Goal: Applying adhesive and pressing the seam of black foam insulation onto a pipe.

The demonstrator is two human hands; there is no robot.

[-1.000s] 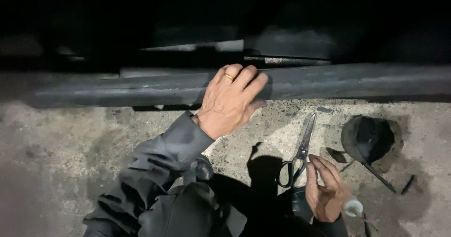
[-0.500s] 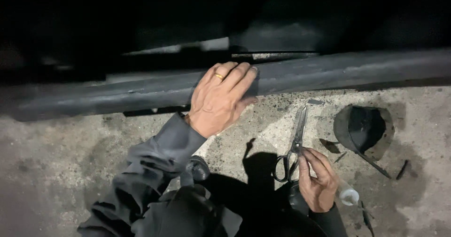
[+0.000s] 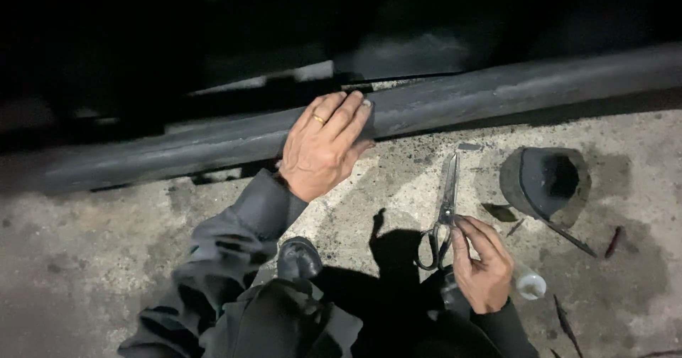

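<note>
Black foam insulation tube (image 3: 497, 91) runs the whole width of the view, lying on the rough concrete floor (image 3: 85, 258) against a dark wall. The left hand (image 3: 323, 148) lies flat on top of it near the middle, fingers together and stretched over the curve, a gold ring (image 3: 319, 119) on one finger; it presses down rather than grips. The right hand (image 3: 483, 266) is low at the right, loosely curled, with its fingertips on the handle end of a pair of large scissors (image 3: 444, 209). The scissors lie on the concrete with blades together, tips pointing toward the tube but apart from it. A small white-capped bottle (image 3: 529, 283) shows just beside that hand, perhaps tucked in the palm; whether it is gripped cannot be told.

To the right sits a short cut length of black tube (image 3: 543, 184), its open end facing up, with thin black offcuts (image 3: 568, 237) scattered around it. Judging from these, some cutting is already done. The long tube under the left hand shows no cut where the hand rests, so that piece looks held in place and untouched by the blades as yet, with the scissors only being taken up
</note>
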